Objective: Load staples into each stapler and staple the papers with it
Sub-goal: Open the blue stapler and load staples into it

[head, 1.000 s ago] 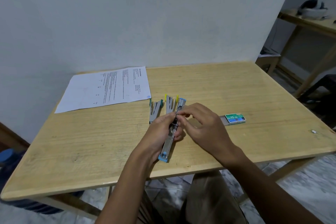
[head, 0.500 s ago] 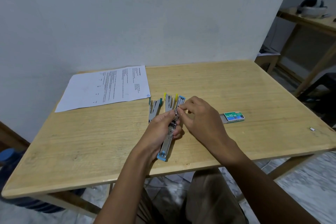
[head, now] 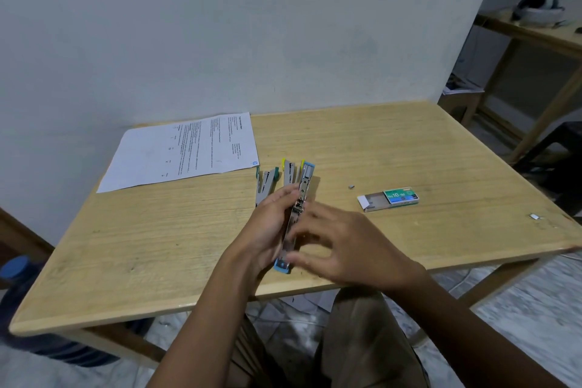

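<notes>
A blue-capped container (head: pixel 17 265) is seen at eight o'clock; a wooden bench (head: pixel 532 36) is placed at two o'clock.

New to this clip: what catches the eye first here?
An opened blue stapler at the centre, gripped by the left hand, with the blurred right hand beside its near end. A half-open staple box lies to the right, and papers at the back left.

Left hand (head: pixel 270 225) near surface's near edge, fingers curled round blue stapler (head: pixel 304 181). Right hand (head: pixel 352 249) just beside, fingers spread, blurred.
</notes>
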Tool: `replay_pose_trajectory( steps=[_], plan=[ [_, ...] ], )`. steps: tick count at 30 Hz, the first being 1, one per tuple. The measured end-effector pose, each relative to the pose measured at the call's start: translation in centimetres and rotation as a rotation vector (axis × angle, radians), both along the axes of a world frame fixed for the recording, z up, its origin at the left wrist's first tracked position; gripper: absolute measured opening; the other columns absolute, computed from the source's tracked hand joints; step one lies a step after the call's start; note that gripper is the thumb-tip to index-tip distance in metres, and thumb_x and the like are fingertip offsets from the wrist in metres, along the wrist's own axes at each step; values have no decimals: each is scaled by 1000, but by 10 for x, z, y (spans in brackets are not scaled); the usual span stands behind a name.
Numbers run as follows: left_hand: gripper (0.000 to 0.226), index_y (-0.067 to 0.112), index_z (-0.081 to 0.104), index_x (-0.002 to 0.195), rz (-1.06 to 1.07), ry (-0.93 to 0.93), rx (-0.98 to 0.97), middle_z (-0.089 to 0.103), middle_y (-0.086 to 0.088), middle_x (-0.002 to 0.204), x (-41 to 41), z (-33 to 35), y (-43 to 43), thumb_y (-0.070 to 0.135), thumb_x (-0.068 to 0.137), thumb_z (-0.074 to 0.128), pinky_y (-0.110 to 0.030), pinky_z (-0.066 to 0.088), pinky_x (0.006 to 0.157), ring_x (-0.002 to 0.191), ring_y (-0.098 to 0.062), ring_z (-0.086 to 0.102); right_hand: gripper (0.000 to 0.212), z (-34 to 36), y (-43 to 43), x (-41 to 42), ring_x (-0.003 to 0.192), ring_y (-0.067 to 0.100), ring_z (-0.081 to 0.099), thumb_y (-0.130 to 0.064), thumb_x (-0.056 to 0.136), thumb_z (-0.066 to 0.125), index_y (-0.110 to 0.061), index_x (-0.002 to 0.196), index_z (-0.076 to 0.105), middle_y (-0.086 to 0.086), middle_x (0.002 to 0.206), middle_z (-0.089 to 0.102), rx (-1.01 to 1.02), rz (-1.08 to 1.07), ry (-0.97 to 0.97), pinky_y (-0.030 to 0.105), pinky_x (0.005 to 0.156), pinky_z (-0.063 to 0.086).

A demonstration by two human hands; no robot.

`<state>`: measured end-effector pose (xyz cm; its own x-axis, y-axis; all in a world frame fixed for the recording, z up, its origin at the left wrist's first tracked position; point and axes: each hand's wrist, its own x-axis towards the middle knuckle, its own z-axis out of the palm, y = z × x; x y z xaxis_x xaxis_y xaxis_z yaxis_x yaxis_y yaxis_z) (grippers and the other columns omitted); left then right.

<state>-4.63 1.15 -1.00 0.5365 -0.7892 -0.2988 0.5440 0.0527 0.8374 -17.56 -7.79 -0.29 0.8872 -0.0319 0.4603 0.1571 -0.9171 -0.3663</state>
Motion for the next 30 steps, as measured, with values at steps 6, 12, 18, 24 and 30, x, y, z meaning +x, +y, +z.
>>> replay_pose_trajectory(
  steps=[6, 12, 18, 24, 30],
  plan=[
    [36, 3, 52, 135, 34, 98, -65, 64, -10, 88, 6, 0, 2, 13, 100, 51, -26, 56, 61, 71, -16, 63, 44, -9, 7, 4, 89, 8, 57, -57, 76, 73, -23, 104, 66, -7, 103, 57, -135, 10, -20, 24, 63, 47],
    [26, 3, 51, 125, 64, 179, -243, 55, -8, 79, 3, 6, 1, 9, 102, 42, -22, 50, 56, 64, -14, 55, 24, -7, 3, 7, 80, 15, 63, -30, 82, 72, -9, 94, 72, 2, 94, 67, -71, 69, -226, 30, 65, 53],
    [32, -2, 53, 127, -27, 182, -336, 66, -14, 86, 0, 8, 1, 2, 100, 35, -35, 58, 68, 71, -19, 64, 29, 6, -12, 15, 94, 6, 60, -28, 93, 62, -6, 108, 72, 3, 101, 66, 308, -171, -366, 19, 83, 49],
    [34, -1, 59, 125, -111, 69, -301, 55, -12, 82, -4, 8, 4, 17, 97, 52, -35, 56, 72, 72, -20, 55, 24, 8, -17, 31, 101, 6, 58, -27, 92, 66, -15, 110, 75, 1, 107, 59, 663, -343, -377, 19, 81, 49],
    [49, -2, 48, 137, -182, -110, -252, 55, -11, 82, -7, 0, 4, 16, 93, 61, -33, 53, 73, 73, -19, 56, 60, 15, -14, 34, 111, 2, 58, -53, 87, 64, -23, 138, 54, -8, 124, 61, 1046, -456, -137, 17, 91, 48]
  ],
)
